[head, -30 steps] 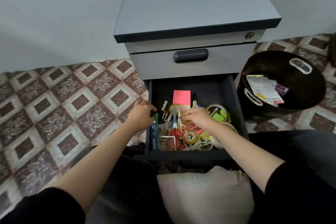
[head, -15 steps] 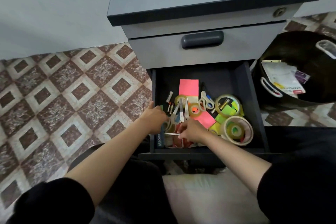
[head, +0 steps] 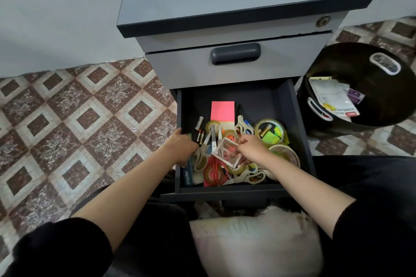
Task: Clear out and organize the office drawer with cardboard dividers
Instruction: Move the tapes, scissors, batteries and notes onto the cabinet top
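Pinching a clear plastic box, right hand, left hand gripping left wall of the cluttered dark drawer.

Open dark drawer holds jumbled tape rolls, scissors, batteries.

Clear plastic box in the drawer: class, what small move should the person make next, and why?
Probably lift the clear plastic box straight up out of the drawer. The right hand already pinches its edge, it lies tilted on top of the tape rolls and scissors, and the left hand grips the drawer's left wall, steadying it.
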Tool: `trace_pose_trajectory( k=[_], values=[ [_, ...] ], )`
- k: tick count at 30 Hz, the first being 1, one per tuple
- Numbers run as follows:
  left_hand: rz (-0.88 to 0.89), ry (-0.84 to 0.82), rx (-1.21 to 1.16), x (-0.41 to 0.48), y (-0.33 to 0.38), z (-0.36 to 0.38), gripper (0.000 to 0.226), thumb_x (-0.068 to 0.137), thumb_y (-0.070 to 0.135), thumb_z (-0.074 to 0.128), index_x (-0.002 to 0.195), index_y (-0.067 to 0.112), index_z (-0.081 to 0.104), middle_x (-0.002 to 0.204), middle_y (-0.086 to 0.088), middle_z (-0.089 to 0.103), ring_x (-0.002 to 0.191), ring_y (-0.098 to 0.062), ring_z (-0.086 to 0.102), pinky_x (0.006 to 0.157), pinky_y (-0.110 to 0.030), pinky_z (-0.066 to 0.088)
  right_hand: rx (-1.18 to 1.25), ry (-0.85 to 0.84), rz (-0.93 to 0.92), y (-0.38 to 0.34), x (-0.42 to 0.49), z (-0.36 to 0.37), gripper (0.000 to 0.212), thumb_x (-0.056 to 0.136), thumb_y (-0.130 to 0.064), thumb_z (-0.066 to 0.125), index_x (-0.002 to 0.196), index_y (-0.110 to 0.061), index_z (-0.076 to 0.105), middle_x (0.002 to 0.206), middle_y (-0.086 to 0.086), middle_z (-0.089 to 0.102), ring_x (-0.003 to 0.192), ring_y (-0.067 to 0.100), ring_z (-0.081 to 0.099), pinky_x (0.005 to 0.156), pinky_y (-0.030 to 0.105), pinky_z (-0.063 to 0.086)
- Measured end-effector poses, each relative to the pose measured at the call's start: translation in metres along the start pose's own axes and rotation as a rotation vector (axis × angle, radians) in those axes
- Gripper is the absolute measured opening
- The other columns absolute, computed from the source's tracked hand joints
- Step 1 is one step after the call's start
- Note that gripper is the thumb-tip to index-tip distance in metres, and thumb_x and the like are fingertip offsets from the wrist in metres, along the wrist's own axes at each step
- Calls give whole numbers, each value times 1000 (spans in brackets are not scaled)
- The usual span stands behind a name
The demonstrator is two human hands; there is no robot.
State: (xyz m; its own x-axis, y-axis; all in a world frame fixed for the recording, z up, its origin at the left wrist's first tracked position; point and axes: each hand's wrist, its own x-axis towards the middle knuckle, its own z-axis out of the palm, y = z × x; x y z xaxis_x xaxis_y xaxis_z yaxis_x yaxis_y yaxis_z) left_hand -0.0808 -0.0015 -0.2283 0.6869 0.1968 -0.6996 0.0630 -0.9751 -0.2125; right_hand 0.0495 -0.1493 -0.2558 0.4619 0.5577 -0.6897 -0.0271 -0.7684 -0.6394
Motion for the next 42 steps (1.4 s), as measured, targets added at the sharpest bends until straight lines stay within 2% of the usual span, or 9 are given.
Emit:
trace_pose_trajectory(
  k=[6,10,15,19,23,27,33,37,42],
  values=[
    [-25,23,-198,-2,2,3,49,78,27,73,122,13,54,118,-4,57,110,-20,52,93,-33,47,134,-38,59,1,-8,-3,14,93,-1,44,103,-9,50,97,9,57,60,19,62,47,30,56],
    [-92,41,-425,-11,-8,-5,60,79,33,72,132,14,50,126,-5,53,118,-21,48,97,-32,44,237,-22,63,0,-9,-7,28,95,-2,42,116,-11,59,96,14,64,64,24,66,47,31,57],
    [-162,172,-862,-19,-24,-25,38,81,34,70,110,10,64,103,-6,63,83,-12,52,69,-19,43,359,-10,119,1,-10,-14,36,93,-1,49,128,-7,53,83,9,63,69,24,65,47,33,57],
    [-238,254,-1184,-17,-18,-35,40,87,42,61,106,7,63,81,-1,59,69,-10,55,56,-16,42,443,-7,122,2,-13,-19,24,93,-6,53,116,-5,61,91,11,65,71,20,64,48,30,57],
    [-242,194,-1407,-8,5,-33,49,87,50,54,99,3,62,83,-5,66,67,-11,62,64,-20,53,477,17,78,-1,-14,-19,20,96,-4,43,96,-14,60,89,7,63,70,16,61,44,24,53],
    [-302,168,-1509,-3,21,-30,53,89,55,47,89,5,66,77,-6,67,63,-13,61,60,-20,47,564,10,125,1,-12,-22,24,97,-11,38,90,-11,61,98,17,65,87,28,66,81,47,55],
    [-341,213,-1559,-7,32,-33,50,90,56,44,83,10,64,76,-3,65,65,-12,60,59,-20,47,824,-98,155,0,-19,-32,40,94,-38,41,111,-6,58,109,19,65,102,33,62,93,50,48],
    [-325,250,-1579,-6,48,-47,44,92,52,45,84,12,62,87,-10,67,73,-18,63,73,-31,52,731,-188,20,-14,-36,-42,25,88,-36,58,90,-11,63,85,10,66,79,21,64,73,33,52],
    [-259,262,-1798,-11,73,-81,42,94,46,45,101,6,57,82,-4,61,68,-14,63,54,-19,56,716,-78,-56,-9,-50,-70,14,83,-14,66,95,-7,62,86,12,65,78,22,65,63,30,54]
  ],
)
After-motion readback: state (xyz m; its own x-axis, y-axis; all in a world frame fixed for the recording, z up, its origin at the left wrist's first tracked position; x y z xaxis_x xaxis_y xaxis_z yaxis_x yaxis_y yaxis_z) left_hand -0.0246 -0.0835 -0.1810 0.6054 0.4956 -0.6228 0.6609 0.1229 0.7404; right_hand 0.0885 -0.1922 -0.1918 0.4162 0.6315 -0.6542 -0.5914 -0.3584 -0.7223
